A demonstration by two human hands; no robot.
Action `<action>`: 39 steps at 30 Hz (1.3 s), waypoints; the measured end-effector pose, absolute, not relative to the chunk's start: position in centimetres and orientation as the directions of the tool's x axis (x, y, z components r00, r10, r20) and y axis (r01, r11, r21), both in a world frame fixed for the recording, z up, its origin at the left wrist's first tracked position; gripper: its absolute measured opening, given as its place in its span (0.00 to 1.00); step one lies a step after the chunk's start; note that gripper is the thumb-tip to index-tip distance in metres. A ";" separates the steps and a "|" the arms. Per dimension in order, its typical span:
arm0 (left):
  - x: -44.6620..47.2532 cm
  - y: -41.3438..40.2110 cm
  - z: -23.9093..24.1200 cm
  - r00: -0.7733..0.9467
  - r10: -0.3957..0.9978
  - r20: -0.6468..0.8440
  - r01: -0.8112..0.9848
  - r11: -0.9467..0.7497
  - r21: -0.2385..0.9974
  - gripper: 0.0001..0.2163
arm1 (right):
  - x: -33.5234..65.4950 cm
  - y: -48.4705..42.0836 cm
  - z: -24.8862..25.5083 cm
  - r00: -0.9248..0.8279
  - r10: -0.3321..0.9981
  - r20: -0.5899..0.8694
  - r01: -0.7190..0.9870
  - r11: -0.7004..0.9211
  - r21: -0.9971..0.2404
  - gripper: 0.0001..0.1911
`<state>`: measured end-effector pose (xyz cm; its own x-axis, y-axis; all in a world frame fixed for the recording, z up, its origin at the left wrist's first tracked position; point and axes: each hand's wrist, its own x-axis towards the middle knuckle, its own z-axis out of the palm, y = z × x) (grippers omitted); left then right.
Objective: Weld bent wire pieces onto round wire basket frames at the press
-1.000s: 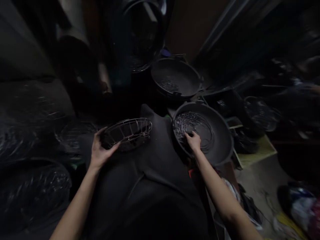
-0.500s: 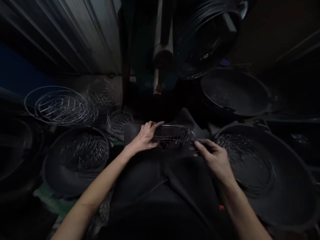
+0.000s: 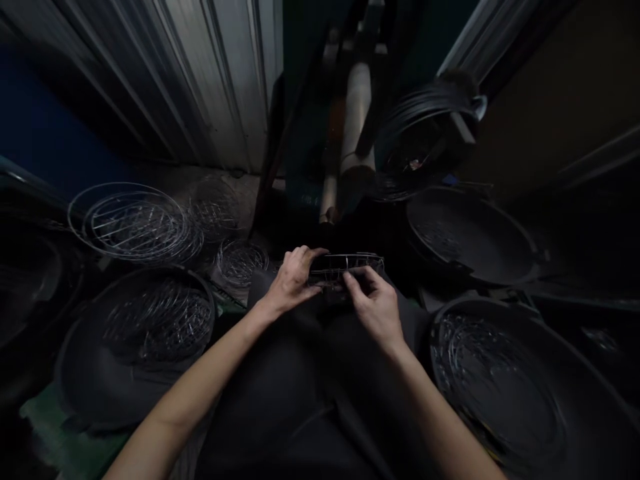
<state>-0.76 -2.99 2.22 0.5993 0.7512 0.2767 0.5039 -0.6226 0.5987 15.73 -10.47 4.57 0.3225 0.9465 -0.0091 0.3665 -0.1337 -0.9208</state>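
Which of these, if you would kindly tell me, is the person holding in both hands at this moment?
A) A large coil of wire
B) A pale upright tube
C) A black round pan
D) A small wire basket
D: the left hand and right hand both grasp the small wire basket, its metal rods showing beside the fingers.

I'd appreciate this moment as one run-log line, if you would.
left hand: holds silver oval wire basket | right hand: holds it too

Wire basket [image 3: 346,269] shiny metal; basin [image 3: 590,380] matt black; wall [image 3: 200,80] corrugated metal.
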 end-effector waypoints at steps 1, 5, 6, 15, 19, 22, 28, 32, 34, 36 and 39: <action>-0.8 -2.6 2.4 0.590 0.754 0.289 0.505 -0.624 0.596 0.26 | 15.6 -10.0 4.7 0.322 0.946 0.022 0.396 -0.114 -0.911 0.15; -0.7 -1.5 2.8 0.562 0.757 0.332 0.510 -0.634 0.581 0.26 | 15.3 -8.5 4.8 0.334 0.939 0.082 0.427 -0.073 -0.901 0.16; -0.6 -1.3 2.8 0.558 0.758 0.339 0.516 -0.636 0.574 0.26 | 15.3 -8.3 4.8 0.338 0.936 0.094 0.436 -0.068 -0.897 0.16; -0.1 -0.3 1.6 0.508 0.781 0.364 0.516 -0.614 0.598 0.26 | 15.4 -6.5 4.3 0.342 0.931 0.126 0.398 -0.022 -0.917 0.13; 0.0 0.3 1.3 0.517 0.773 0.368 0.514 -0.624 0.588 0.27 | 15.5 -6.0 3.6 0.330 0.934 0.138 0.392 -0.003 -0.920 0.13; 0.0 0.8 1.1 0.512 0.766 0.388 0.519 -0.636 0.571 0.27 | 15.4 -5.6 3.5 0.331 0.928 0.173 0.411 0.024 -0.912 0.13; 0.2 1.2 0.5 0.505 0.755 0.418 0.515 -0.652 0.556 0.28 | 15.5 -5.2 3.5 0.335 0.924 0.184 0.434 0.022 -0.901 0.13; 0.2 1.1 0.4 0.477 0.771 0.422 0.509 -0.634 0.582 0.27 | 15.8 -5.2 3.4 0.322 0.931 0.173 0.446 0.012 -0.895 0.13; 0.2 1.1 0.4 0.480 0.763 0.434 0.508 -0.645 0.572 0.27 | 15.9 -5.1 3.4 0.319 0.932 0.170 0.453 0.007 -0.891 0.13; 0.2 1.3 0.4 0.499 0.748 0.436 0.511 -0.661 0.549 0.27 | 15.8 -5.0 3.4 0.319 0.932 0.173 0.454 0.010 -0.891 0.13; 0.1 1.5 0.5 0.521 0.739 0.428 0.514 -0.672 0.534 0.27 | 15.7 -4.9 3.2 0.326 0.926 0.189 0.441 0.028 -0.897 0.13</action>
<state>0.12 1.53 0.49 0.5212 0.7385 0.4277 0.5135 -0.6717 0.5340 15.74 -4.89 3.20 0.3262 0.9262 0.1889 0.4405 0.0278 -0.8973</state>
